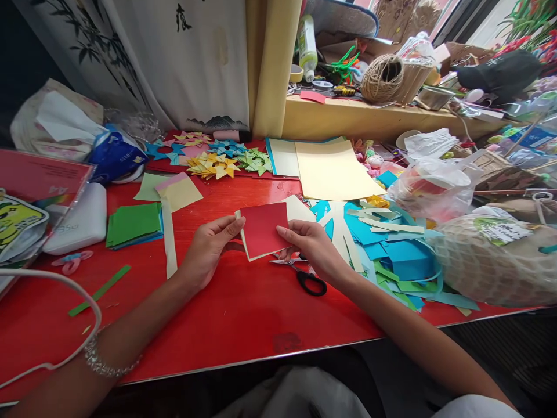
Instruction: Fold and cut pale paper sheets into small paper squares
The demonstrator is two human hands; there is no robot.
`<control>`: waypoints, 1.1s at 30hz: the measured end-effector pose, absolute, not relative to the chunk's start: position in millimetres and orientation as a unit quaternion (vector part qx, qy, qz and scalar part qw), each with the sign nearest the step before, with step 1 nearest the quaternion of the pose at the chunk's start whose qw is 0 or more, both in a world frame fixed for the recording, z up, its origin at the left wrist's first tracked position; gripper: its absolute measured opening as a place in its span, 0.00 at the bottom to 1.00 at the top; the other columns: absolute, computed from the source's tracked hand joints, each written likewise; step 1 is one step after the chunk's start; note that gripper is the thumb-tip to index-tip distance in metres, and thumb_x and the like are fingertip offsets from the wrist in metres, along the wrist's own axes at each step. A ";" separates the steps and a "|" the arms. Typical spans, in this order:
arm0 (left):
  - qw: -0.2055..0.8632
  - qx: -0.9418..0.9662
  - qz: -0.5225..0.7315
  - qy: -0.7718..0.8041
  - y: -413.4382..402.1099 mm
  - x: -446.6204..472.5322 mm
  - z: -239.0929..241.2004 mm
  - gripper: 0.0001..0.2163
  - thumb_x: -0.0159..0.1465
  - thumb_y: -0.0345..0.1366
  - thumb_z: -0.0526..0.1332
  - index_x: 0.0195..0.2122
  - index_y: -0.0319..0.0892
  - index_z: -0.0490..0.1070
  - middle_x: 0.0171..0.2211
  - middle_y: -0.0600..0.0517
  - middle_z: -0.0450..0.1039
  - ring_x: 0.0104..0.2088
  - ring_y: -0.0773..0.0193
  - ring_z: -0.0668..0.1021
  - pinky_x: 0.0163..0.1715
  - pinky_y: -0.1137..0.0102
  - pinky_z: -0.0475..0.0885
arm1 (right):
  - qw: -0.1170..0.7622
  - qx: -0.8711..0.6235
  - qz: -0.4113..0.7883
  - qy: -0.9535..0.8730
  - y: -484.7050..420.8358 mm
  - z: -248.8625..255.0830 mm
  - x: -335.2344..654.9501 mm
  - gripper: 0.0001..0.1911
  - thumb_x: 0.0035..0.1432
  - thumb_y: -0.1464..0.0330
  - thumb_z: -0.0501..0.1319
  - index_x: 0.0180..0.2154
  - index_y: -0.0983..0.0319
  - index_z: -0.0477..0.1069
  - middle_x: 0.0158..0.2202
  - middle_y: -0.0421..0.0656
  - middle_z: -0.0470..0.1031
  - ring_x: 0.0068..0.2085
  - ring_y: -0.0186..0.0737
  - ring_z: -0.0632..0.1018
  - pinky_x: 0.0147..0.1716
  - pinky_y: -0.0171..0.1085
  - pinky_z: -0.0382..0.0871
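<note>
Both my hands hold a small stack of square paper sheets [263,230], red on top with cream edges beneath, just above the red table [226,313]. My left hand [208,248] pinches the stack's left edge, thumb on top. My right hand [311,247] grips the right edge, fingers curled around it. Black-handled scissors [307,278] lie on the table right under my right hand.
Green squares [134,223] and a pale yellow sheet [179,191] lie to the left. Folded paper stars [215,165] sit at the back. Cream sheets [333,171], blue paper scraps [387,247], plastic bags [435,180] and a twine ball [383,77] crowd the right side.
</note>
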State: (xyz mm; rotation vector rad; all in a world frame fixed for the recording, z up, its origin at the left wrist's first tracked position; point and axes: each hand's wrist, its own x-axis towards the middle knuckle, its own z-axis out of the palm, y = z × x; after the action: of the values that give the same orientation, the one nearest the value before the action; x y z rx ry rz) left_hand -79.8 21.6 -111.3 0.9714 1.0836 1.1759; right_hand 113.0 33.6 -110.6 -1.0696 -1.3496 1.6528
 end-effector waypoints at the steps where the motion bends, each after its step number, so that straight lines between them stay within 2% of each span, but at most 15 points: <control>1: 0.595 0.417 0.505 0.465 21.7 -80.0 -111.4 0.12 0.53 0.44 0.67 0.26 0.40 0.73 0.25 0.56 0.72 0.27 0.70 0.73 0.28 0.75 0.71 | 0.368 -0.413 0.648 -0.523 33.7 -111.5 113.1 0.15 0.53 0.57 0.64 0.29 0.64 0.69 0.25 0.38 0.71 0.23 0.30 0.77 0.22 0.28 0.70; 5: 0.594 0.409 0.510 0.469 21.7 -81.0 -111.9 0.10 0.52 0.42 0.68 0.27 0.41 0.74 0.26 0.55 0.74 0.27 0.70 0.74 0.27 0.76 0.70 | 0.376 -0.396 0.659 -0.517 34.0 -113.6 113.3 0.14 0.55 0.58 0.62 0.30 0.63 0.70 0.27 0.39 0.73 0.24 0.30 0.77 0.25 0.28 0.72; 10: 0.601 0.418 0.502 0.461 23.0 -82.3 -115.4 0.09 0.55 0.41 0.66 0.32 0.41 0.76 0.32 0.52 0.77 0.31 0.66 0.76 0.29 0.75 0.71 | 0.377 -0.397 0.674 -0.496 35.7 -115.6 113.5 0.15 0.54 0.57 0.63 0.34 0.62 0.72 0.28 0.40 0.74 0.24 0.30 0.77 0.25 0.28 0.73; 15: 0.588 0.406 0.512 0.477 23.8 -83.9 -114.2 0.08 0.54 0.40 0.67 0.27 0.40 0.75 0.28 0.53 0.76 0.28 0.68 0.75 0.28 0.75 0.69 | 0.397 -0.406 0.675 -0.471 40.2 -119.6 116.1 0.14 0.53 0.57 0.64 0.33 0.62 0.70 0.24 0.38 0.72 0.24 0.31 0.77 0.25 0.28 0.74; 19: 0.571 0.410 0.513 0.492 24.0 -85.2 -114.1 0.09 0.54 0.41 0.66 0.26 0.40 0.75 0.27 0.54 0.74 0.28 0.69 0.74 0.28 0.75 0.69 | 0.407 -0.405 0.704 -0.417 46.7 -120.1 121.6 0.11 0.52 0.62 0.66 0.32 0.64 0.71 0.24 0.39 0.74 0.22 0.27 0.76 0.22 0.24 0.72; 22: 0.530 0.454 0.485 0.527 29.2 -89.0 -116.2 0.11 0.55 0.43 0.64 0.24 0.40 0.74 0.23 0.53 0.71 0.24 0.69 0.71 0.22 0.75 0.65 | 0.408 -0.418 0.726 -0.362 51.7 -119.0 126.4 0.08 0.53 0.65 0.65 0.30 0.64 0.71 0.23 0.38 0.72 0.22 0.26 0.74 0.21 0.23 0.71; 26: 0.460 0.539 0.411 0.573 42.5 -110.4 -103.5 0.13 0.53 0.43 0.65 0.19 0.40 0.69 0.16 0.56 0.61 0.18 0.73 0.62 0.16 0.77 0.55 | 0.417 -0.429 0.733 -0.323 55.2 -119.2 130.1 0.06 0.54 0.67 0.65 0.30 0.63 0.70 0.25 0.37 0.74 0.22 0.24 0.74 0.21 0.21 0.70; 28: 0.419 0.530 0.435 0.596 47.1 -131.8 -86.6 0.13 0.51 0.42 0.67 0.19 0.39 0.69 0.16 0.57 0.59 0.17 0.76 0.59 0.16 0.78 0.52 | 0.413 -0.424 0.741 -0.317 54.7 -119.3 129.8 0.06 0.53 0.68 0.65 0.30 0.63 0.70 0.25 0.37 0.74 0.22 0.23 0.74 0.21 0.21 0.69; 33: 0.296 0.476 0.458 0.689 43.0 -199.9 -46.3 0.07 0.56 0.32 0.63 0.26 0.34 0.68 0.16 0.60 0.58 0.17 0.80 0.59 0.19 0.81 0.52 | 0.381 -0.407 0.772 -0.305 47.8 -115.7 126.4 0.07 0.51 0.69 0.67 0.29 0.63 0.70 0.23 0.37 0.72 0.20 0.24 0.72 0.18 0.22 0.68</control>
State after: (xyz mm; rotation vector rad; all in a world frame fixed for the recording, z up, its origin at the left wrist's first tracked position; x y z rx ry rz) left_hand -199.9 43.0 -46.3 1.2675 1.8340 1.2195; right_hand 126.4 47.8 -115.7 -1.0382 -0.7779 1.9709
